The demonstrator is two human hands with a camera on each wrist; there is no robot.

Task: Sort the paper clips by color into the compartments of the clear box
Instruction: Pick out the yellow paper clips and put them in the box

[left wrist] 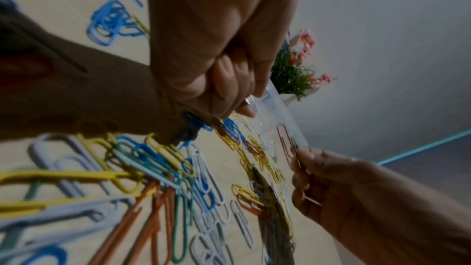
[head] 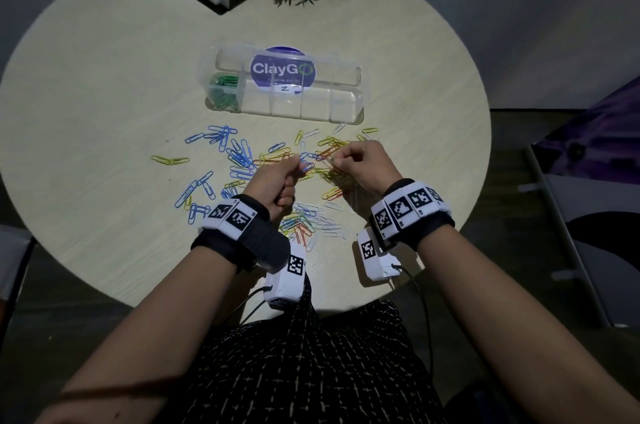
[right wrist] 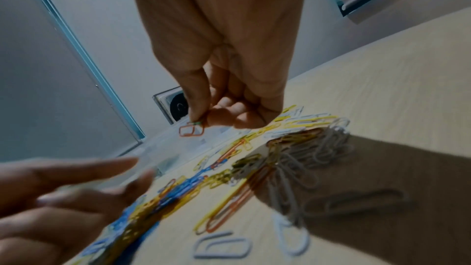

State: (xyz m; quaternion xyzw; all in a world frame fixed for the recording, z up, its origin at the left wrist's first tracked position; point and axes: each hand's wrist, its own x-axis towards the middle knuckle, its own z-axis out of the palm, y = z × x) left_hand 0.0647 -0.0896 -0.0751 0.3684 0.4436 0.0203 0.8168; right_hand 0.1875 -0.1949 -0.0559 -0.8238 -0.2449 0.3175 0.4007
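Green paper clips (head: 225,91) fill the clear box's (head: 346,105) leftmost compartment; right hand (head: 367,164) pinches an orange clip (right wrist: 191,130), left hand (head: 273,181) curled.

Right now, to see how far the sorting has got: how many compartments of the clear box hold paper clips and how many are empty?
Compartments holding green paper clips: 1
Empty compartments: 4
Total compartments in the clear box: 5
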